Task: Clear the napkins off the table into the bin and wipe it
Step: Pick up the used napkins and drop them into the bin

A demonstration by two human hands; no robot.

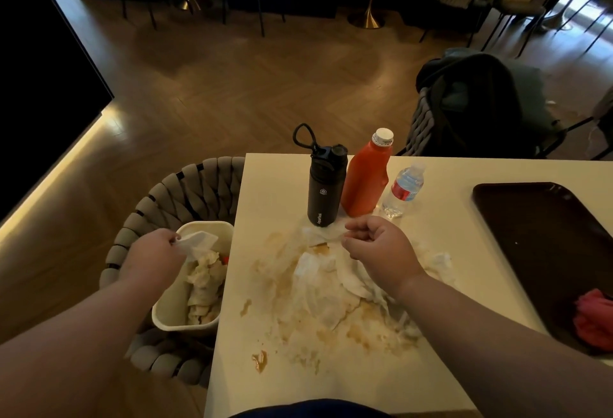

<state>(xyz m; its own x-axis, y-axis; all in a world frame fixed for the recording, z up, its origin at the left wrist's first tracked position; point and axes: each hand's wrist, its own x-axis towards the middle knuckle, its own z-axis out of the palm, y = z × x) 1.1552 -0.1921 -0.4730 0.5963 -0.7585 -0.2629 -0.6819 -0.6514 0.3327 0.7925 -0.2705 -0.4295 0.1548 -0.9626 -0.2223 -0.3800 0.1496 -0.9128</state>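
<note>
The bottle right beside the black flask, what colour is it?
The bottle is orange-red, white cap; head view.

Soggy white napkins (315,285) lie crumpled on the brown-stained cream table (272,185) before me; the cream bin (166,321) beside it holds more.

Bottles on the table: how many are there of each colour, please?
Black bottle: 1
Orange bottle: 1
Clear water bottle: 1
Total: 3
</note>
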